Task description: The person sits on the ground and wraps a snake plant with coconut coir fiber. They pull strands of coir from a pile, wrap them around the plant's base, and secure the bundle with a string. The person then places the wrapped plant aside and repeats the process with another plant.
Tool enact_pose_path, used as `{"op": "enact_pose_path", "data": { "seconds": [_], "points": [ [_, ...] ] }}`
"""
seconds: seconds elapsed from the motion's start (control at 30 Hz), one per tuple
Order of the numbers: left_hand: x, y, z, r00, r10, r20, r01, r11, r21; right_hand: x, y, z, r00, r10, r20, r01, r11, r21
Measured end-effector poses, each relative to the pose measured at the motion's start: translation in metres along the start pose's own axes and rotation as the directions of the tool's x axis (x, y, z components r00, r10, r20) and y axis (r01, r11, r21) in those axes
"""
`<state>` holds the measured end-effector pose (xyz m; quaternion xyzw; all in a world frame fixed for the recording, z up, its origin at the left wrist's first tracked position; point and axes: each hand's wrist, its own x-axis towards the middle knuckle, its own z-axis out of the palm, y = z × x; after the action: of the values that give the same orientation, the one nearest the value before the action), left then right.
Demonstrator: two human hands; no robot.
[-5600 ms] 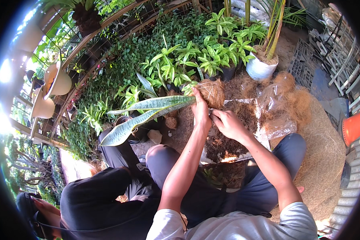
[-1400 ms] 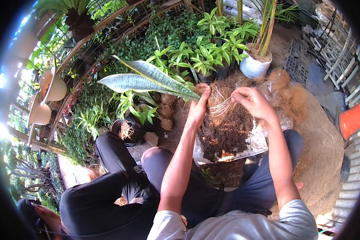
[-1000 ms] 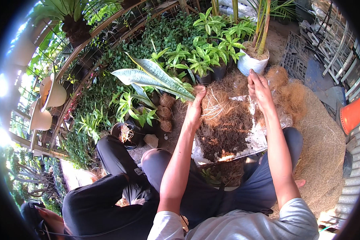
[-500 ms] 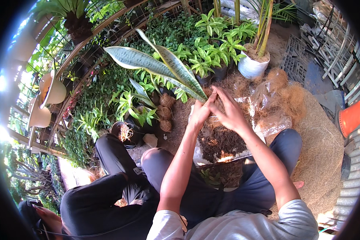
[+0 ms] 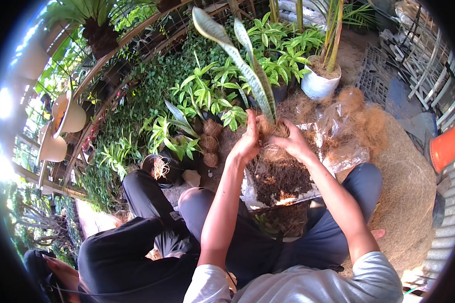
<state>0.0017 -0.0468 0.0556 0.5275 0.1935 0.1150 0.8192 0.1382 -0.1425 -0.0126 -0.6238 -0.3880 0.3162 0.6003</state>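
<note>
Between my hands a snake plant (image 5: 258, 76) stands nearly upright, its long pale-edged leaves leaning to the upper left. Brown coconut fibre wraps its root ball (image 5: 273, 128). My left hand (image 5: 246, 143) presses on the ball's left side with the thumb up. On the right side my right hand (image 5: 294, 143) curls its fingers around it. Just below lies a white tray (image 5: 248, 196) of dark soil (image 5: 282, 181), with more fibre at its far end. Loose coconut fibre (image 5: 371, 129) and clear plastic bags (image 5: 333, 121) lie to the right.
At the left sits another person in black trousers (image 5: 131, 247). Fibre-wrapped balls (image 5: 210, 143) and a black pot (image 5: 173, 174) stand left of the tray. Leafy potted plants (image 5: 268, 35) and a white-bagged palm (image 5: 319, 85) are behind. An orange bucket (image 5: 444, 147) stands far right.
The snake plant has swung from leaning far left to nearly upright. My hands have moved apart, from overlapping at the leaf base to opposite sides of the fibre-wrapped ball, which now shows.
</note>
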Motion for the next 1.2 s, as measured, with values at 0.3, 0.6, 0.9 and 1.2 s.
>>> {"op": "enact_pose_path", "data": {
  "seconds": [0.3, 0.6, 0.9, 1.2],
  "points": [
    [0.025, -0.044, 0.017, 0.927, 0.159, -0.341, -0.121, 0.984, 0.130, -0.002, -0.033, 0.007, 0.955, 0.088, -0.283, -0.090, 0.996, 0.003],
    [0.033, -0.064, 0.037, 0.780, 0.315, -0.540, -0.272, 0.949, 0.160, -0.014, -0.025, 0.019, 0.910, 0.005, -0.416, -0.136, 0.948, -0.287],
    [0.035, -0.069, 0.034, 0.796, 0.223, -0.563, -0.267, 0.964, 0.004, -0.012, -0.013, 0.021, 0.962, 0.044, -0.270, -0.022, 0.996, 0.082],
    [0.036, -0.083, 0.020, 0.761, 0.111, -0.640, -0.226, 0.969, -0.101, 0.004, -0.001, 0.029, 0.946, 0.049, -0.320, -0.129, 0.963, -0.236]
  ]
}}
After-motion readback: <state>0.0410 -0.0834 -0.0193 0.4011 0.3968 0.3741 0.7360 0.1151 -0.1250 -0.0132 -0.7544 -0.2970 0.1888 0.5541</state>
